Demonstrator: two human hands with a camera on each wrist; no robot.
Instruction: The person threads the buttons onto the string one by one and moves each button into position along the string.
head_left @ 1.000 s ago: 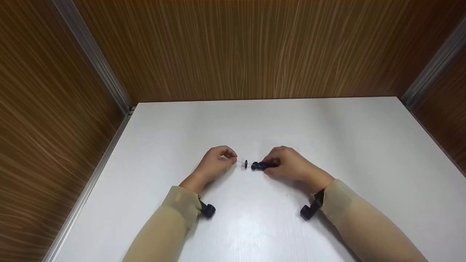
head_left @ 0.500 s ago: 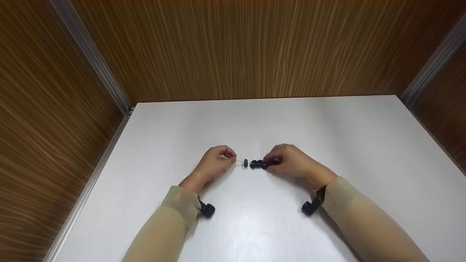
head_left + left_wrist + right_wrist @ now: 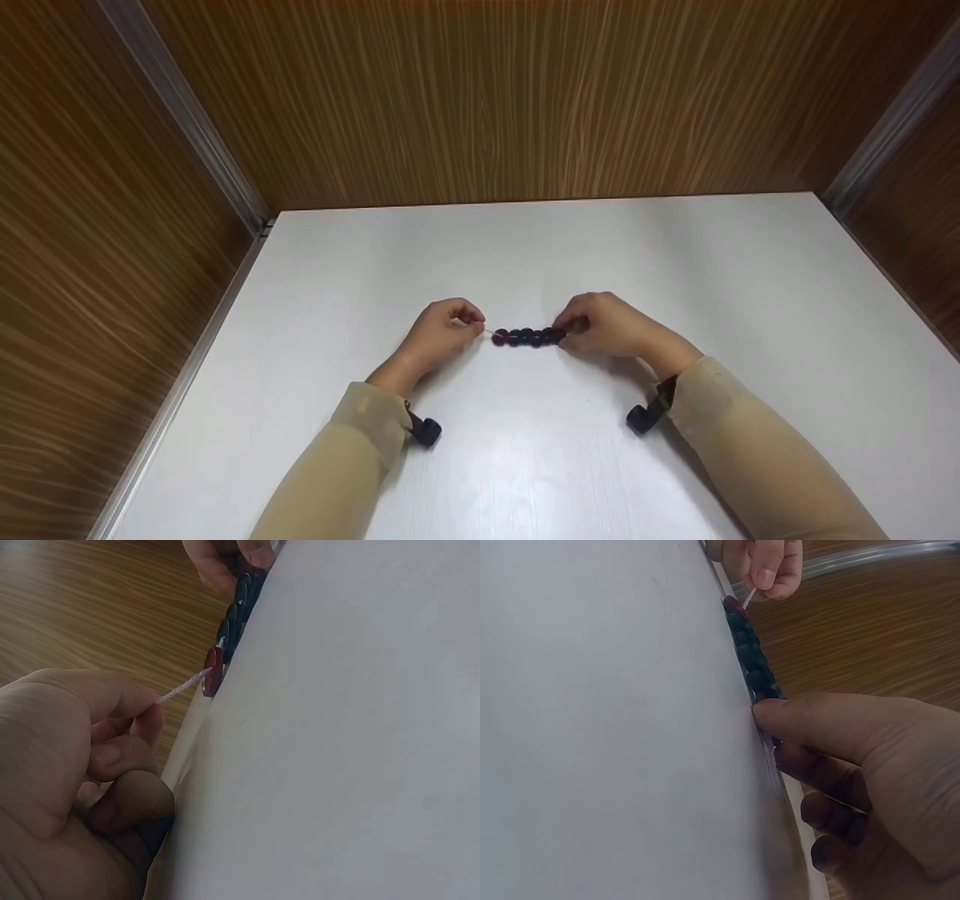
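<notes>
From the head view I see a short row of dark beads (image 3: 527, 337) lying on the white tabletop (image 3: 675, 270), between my two hands and roughly at the middle of the surface. The row's long axis runs left to right, parallel to the near edge of the tabletop, with one end pointing at each hand. The beads sit close together, face to face; the one at the left end looks red (image 3: 214, 671) in the left wrist view, while the rest look dark blue or black (image 3: 751, 660). A thin pale string (image 3: 184, 688) comes out of the red bead toward the left hand (image 3: 442, 339), whose thumb and forefinger are pinched on the string's end, the other fingers curled underneath. The stretch of string between hand and bead looks fairly straight. The right hand (image 3: 611, 328) is at the opposite end of the row, fingers curled, its fingertips (image 3: 769, 711) closed on the last beads there; I cannot tell whether it also holds string at that end. Both wrists rest near the tabletop in tan sleeves (image 3: 360, 427), and wood-grain walls (image 3: 480, 97) stand behind and to either side.
</notes>
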